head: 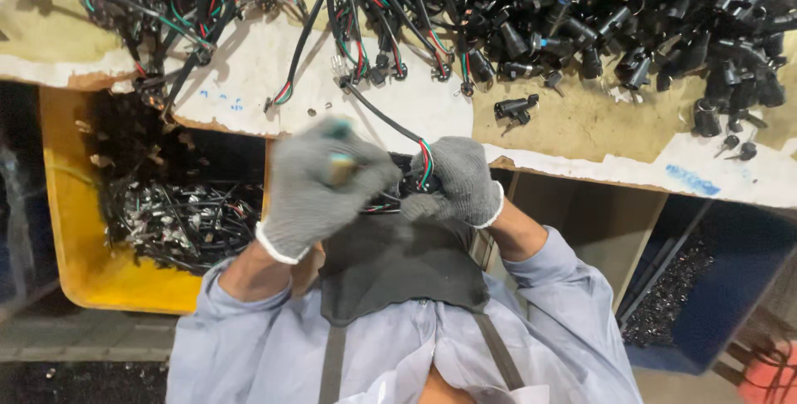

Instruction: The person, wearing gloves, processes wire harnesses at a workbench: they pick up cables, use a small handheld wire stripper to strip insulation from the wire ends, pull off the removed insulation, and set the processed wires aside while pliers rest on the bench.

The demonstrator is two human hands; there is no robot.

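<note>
Both hands wear grey knit gloves and meet at the near edge of the workbench (581, 126). My left hand (320, 188) is blurred with motion and closed around a small tan-handled tool (339, 167). My right hand (461, 180) grips a black connector (404, 181) at the end of a black cable (378, 112). Red, green and white wires (426, 159) come out of the cable at my fingers. The cable runs up the bench toward a tangle of wire harnesses (365, 14).
A heap of black plug parts (631, 14) fills the bench's upper right, with one loose plug (515, 107) nearer me. More harnesses (158, 5) lie upper left. Below the bench stand a yellow bin (70, 205) of wired parts and a blue bin (747, 263).
</note>
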